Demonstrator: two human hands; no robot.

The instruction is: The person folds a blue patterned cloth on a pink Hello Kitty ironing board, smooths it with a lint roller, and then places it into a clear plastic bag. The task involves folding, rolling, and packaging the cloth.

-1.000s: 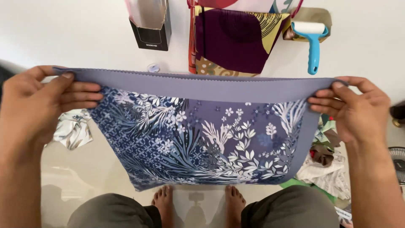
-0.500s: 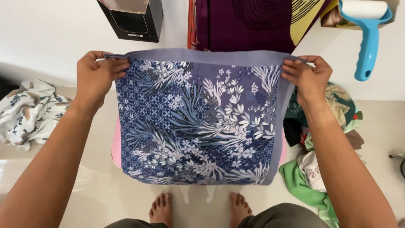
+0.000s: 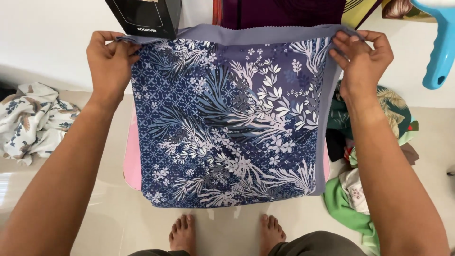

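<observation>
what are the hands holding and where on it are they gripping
Both hands hold a blue floral cloth up by its top corners: the left hand pinches the top left corner, the right hand the top right corner, on the plain grey border.

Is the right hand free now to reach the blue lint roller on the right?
Probably not yet: the right hand pinches the top corner of the blue floral cloth. The lint roller is beside it, nothing between.

Bare forearms, 2 bare feet [image 3: 226, 232], dark olive trousers [image 3: 313, 244]
</observation>
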